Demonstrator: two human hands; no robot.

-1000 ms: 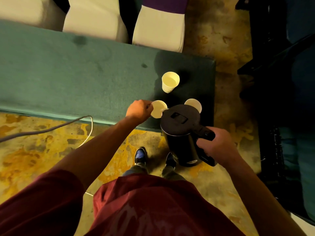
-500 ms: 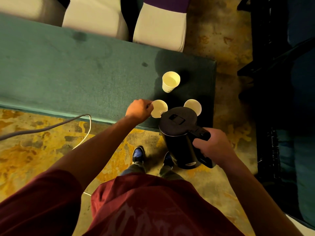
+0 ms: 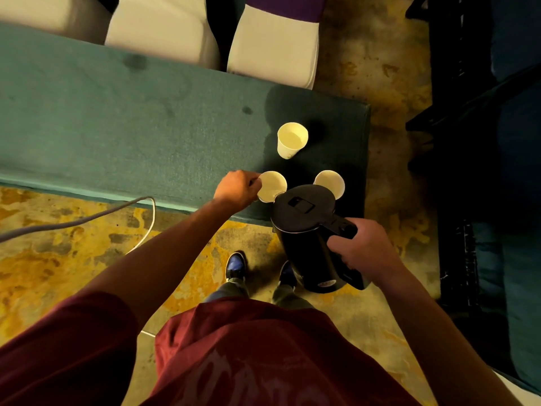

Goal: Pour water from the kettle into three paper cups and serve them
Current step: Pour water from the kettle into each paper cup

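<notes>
Three white paper cups stand near the right end of a green table (image 3: 117, 127). My left hand (image 3: 238, 189) grips the near-left cup (image 3: 270, 186) by its side. My right hand (image 3: 361, 253) holds the handle of a black kettle (image 3: 307, 230), which is raised over the table's front edge, its spout at the rim of the near-left cup. The kettle's lid hides part of the near-right cup (image 3: 330, 181). The far cup (image 3: 291, 139) stands alone behind them.
Chairs in white covers (image 3: 275, 45) line the table's far side. A grey cable (image 3: 87, 218) runs over the mottled yellow floor at the left. Dark furniture (image 3: 483, 142) stands to the right of the table's end.
The kettle has edged slightly toward the near-left cup. My left hand has stayed on that cup.
</notes>
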